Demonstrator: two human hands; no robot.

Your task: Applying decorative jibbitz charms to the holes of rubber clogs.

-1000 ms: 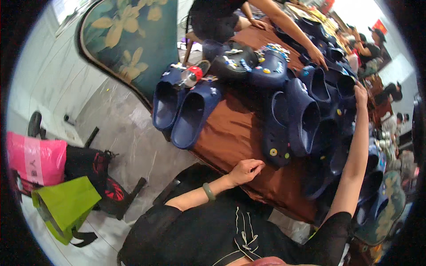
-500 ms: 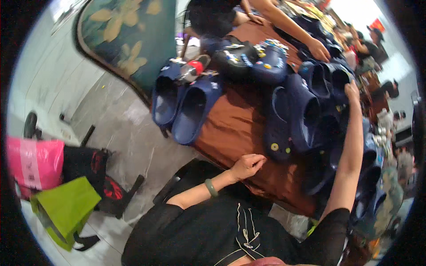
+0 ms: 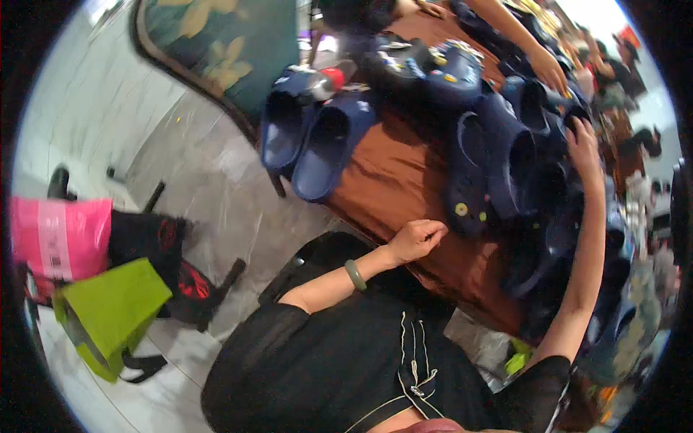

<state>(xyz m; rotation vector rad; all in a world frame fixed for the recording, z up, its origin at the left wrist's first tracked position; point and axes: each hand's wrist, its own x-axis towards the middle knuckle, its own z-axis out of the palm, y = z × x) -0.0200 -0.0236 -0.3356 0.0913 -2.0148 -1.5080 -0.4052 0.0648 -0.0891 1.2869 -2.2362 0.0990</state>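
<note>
Navy clogs crowd the brown-covered table. My right hand (image 3: 584, 148) reaches far over the right side of the pile, its fingers at the rim of a dark navy clog (image 3: 575, 117); part of that clog is hidden. My left hand (image 3: 417, 242), with a green bangle (image 3: 354, 275) on the wrist, is closed at the near table edge. Whatever its curled fingers may hold cannot be made out. Closest to it lies a navy clog (image 3: 469, 184) with small round charms, beside another clog (image 3: 509, 155).
Two navy slides (image 3: 333, 148) stand at the table's left corner, near a bottle with a red label (image 3: 328, 83). Behind them are charm-covered clogs (image 3: 455, 76). Another person's arm (image 3: 523, 43) reaches over the far side. Pink (image 3: 65, 238) and green (image 3: 115, 314) bags sit at left.
The whole view has shifted, so the table appears higher and further right. My right hand has drawn slightly back at the clog rim. The left hand stays closed by the table edge.
</note>
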